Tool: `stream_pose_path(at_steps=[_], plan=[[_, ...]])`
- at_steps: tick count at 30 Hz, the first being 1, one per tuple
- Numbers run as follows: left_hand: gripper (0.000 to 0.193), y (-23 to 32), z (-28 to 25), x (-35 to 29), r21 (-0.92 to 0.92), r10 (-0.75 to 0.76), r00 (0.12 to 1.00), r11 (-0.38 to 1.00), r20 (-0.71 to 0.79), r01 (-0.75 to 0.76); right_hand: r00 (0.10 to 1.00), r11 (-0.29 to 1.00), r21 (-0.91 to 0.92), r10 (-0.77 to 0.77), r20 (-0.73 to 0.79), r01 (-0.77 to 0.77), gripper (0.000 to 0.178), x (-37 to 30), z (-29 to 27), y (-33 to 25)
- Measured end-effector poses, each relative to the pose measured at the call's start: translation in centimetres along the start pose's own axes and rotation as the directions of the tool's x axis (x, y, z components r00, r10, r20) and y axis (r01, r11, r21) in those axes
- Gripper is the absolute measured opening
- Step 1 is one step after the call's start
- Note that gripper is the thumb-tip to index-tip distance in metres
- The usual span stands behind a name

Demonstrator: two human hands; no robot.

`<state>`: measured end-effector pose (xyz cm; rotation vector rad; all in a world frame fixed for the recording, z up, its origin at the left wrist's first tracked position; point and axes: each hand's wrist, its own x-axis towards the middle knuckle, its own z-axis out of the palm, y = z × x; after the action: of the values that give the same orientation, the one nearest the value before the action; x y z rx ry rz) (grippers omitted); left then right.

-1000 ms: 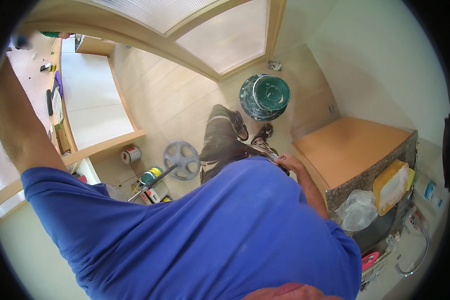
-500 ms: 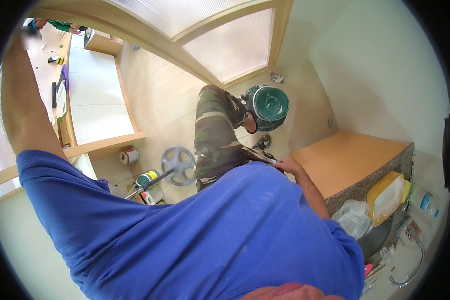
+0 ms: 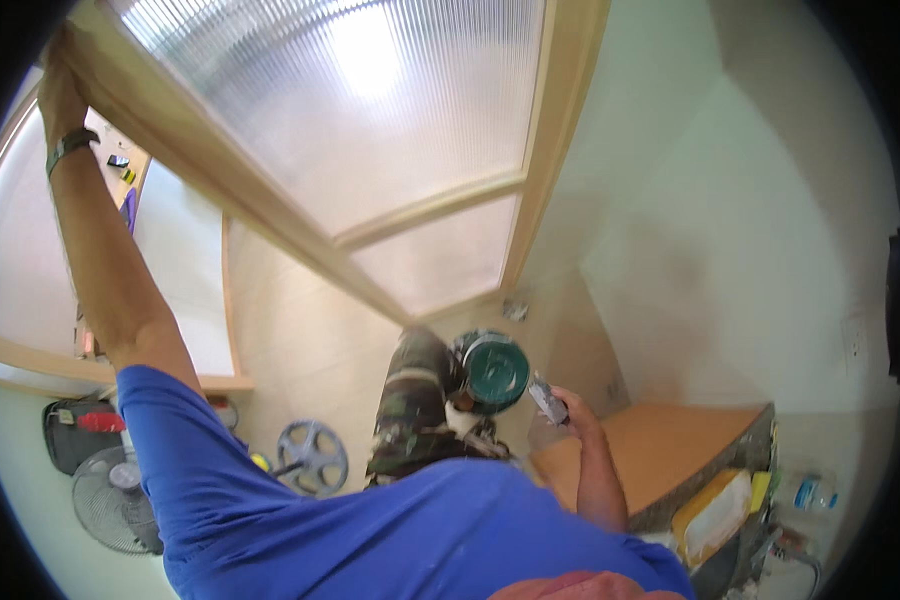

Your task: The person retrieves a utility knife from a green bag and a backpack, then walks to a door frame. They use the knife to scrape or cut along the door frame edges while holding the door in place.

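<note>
The left hand, its closure indeterminable, meets the upper edge of a pale-wood-framed ribbed translucent panel, apparently steadying it, while the right hand grips a small grey object, the next move likely needing firm support.

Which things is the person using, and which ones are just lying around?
Probably being used:
small grey object, held in the right hand
wooden-framed panel, with the left hand at its edge; contact is unclear

Probably just lying around:
green bucket, near the person's leg
fan
yellow tub
plastic bottle
</note>
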<state>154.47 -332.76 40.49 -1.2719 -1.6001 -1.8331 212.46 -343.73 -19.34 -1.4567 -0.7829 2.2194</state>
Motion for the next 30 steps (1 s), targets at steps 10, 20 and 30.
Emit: stream_pose_path(at_steps=[10, 20, 30], plan=[[0.065, -2.5, 0.3, 1.7, -0.368, -0.24, 0.971, 0.904, -0.011, 0.219, 0.046, 0.041, -0.036, -0.986, 0.16, 0.999, 0.071, -16.0, 17.3, -47.7], [0.055, -5.3, -1.3, -1.0, -0.3, -0.323, 0.945, 0.897, 0.054, 0.324, -0.463, -0.436, -0.415, -0.886, 0.039, 0.799, 0.052, -29.1, 27.4, -69.5], [0.052, -5.8, -1.9, -0.9, -0.355, -0.317, 0.947, 0.881, 0.052, 0.314, -0.619, -0.499, -0.642, -0.784, 0.048, 0.582, 0.043, -34.1, 31.3, -75.9]])
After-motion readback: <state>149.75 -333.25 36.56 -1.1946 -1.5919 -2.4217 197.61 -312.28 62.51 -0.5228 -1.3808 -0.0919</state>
